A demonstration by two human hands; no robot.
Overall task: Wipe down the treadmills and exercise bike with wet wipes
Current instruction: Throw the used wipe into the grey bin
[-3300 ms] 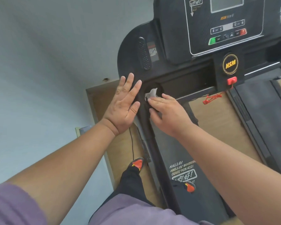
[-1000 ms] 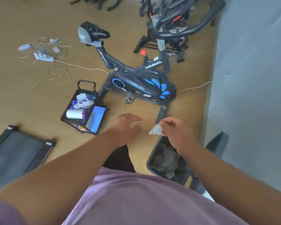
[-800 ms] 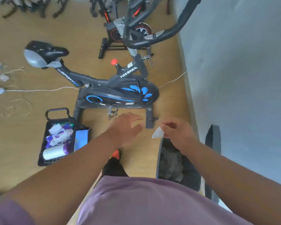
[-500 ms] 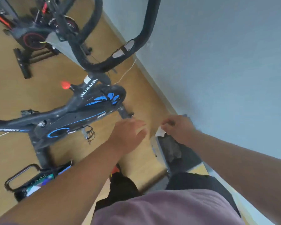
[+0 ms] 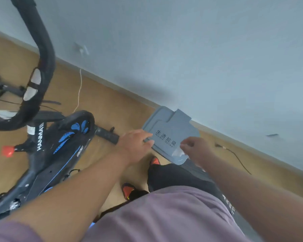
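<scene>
Black and blue, the bike stands at the left on the wooden floor, its handlebar curving overhead, so it sits within easy reach as the likely next thing to wipe. Just right of its front foot, the left hand grips the near edge of the grey bin lid, fingers curled over the rim, apparently to swing it open or steady it; whether the lid is up or down at this moment cannot be told for sure. Right of that, the right hand hovers over the lid's lower corner, fingertips pinched together on a small crumpled wipe, held low and close to the bin as though ready to drop in. That suggests the wipe is spent and a fresh one will be needed before the bike. Behind runs the pale wall, with a white cable trailing from a socket.
</scene>
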